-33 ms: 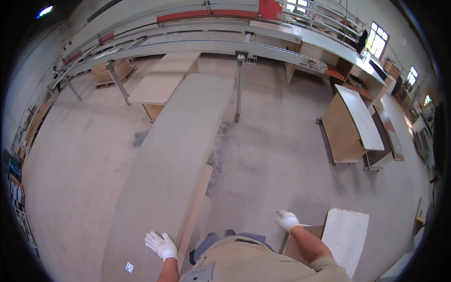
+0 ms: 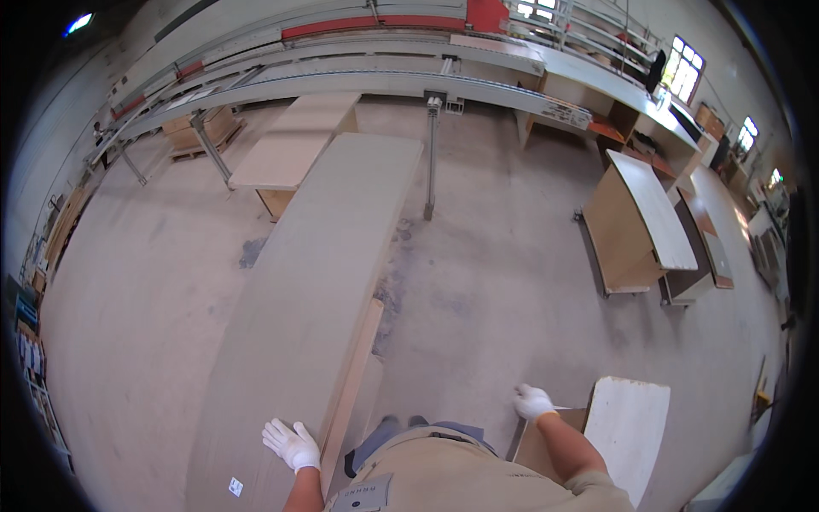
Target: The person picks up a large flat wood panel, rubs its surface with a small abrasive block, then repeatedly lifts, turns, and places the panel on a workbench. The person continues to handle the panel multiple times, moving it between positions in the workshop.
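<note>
My left hand (image 2: 292,445), in a white glove, lies flat near the right edge of a long grey-brown board (image 2: 299,256), its fingers spread. The board stretches away from me. A small white label (image 2: 235,486) is stuck on it, left of that hand. Below its right edge, paler panel edges (image 2: 365,341) show. My right hand (image 2: 533,401), gloved too, hangs in the air over the floor with its fingers curled together. I see nothing in it. Closest to it is a low stand or cart with a worn white top (image 2: 629,431), partly behind my forearm.
Beyond the long board, pale panels (image 2: 277,162) lie stacked under a long metal conveyor frame (image 2: 324,84) with a support leg (image 2: 432,171). Wheeled carts with white (image 2: 653,209) and dark tops stand at right. Bare floor (image 2: 486,299) lies between. A person (image 2: 100,136) is far left.
My right hand has shifted slightly right and down, and its fingers look more curled. The left hand stays on the board. The whole view has slid a little.
</note>
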The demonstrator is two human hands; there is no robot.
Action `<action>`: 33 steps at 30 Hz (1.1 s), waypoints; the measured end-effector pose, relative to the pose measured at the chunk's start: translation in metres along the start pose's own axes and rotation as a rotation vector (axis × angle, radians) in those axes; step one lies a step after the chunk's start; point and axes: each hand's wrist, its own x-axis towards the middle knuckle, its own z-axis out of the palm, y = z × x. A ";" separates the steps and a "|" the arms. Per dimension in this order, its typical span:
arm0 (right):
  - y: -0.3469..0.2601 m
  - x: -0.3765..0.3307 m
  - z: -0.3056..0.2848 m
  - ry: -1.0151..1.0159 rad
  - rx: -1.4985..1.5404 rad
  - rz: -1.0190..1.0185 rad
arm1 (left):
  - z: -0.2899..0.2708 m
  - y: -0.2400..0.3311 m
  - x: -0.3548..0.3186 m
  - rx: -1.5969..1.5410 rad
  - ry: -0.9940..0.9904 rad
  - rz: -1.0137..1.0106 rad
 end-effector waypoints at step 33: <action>-0.208 0.101 -0.203 -0.981 -0.473 -0.440 | -0.027 0.192 0.115 -0.196 -0.092 0.286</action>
